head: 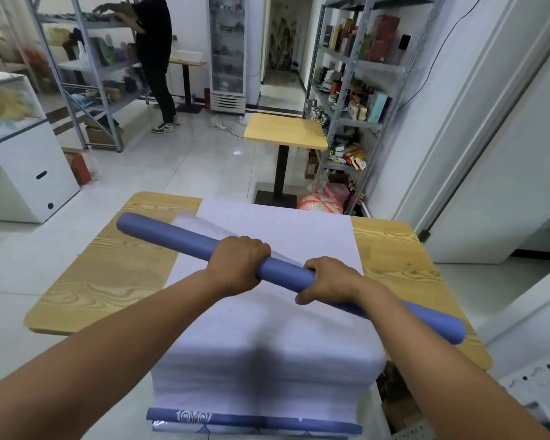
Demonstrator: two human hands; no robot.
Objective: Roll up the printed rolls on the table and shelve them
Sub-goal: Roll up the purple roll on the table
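In the head view, a blue rolled print (185, 241) is held slantwise above a wooden worktop (108, 274), its far end up at the left and its near end low at the right, past the worktop's right edge. The left hand (237, 265) is wrapped around the roll near its middle, fingers curled over the top, so the grip is closed tight about the tube. The right hand (327, 281) is clasped on the same roll just to the right, thumb underneath and fingers over, pinching the tube likewise; the two hands are near each other but apart. A thin, pale loose flap of the print is seen lifting off the roll beyond the left hand. Beneath the roll, a white unrolled sheet (267, 344) is spread along the worktop from its far edge to the near edge, where it hangs down over the front; a blue patterned band (254, 422) is shown at its lowest end. Bare wood is left visible on both sides of the sheet. Beyond the worktop, a smaller yellow table (286, 131) is set on a dark pedestal, beside a metal shelf rack (356, 90) filled with boxes and bottles at the right. At the far left, another person (154, 58) in dark clothes is seen standing at a second shelf rack (86, 68).
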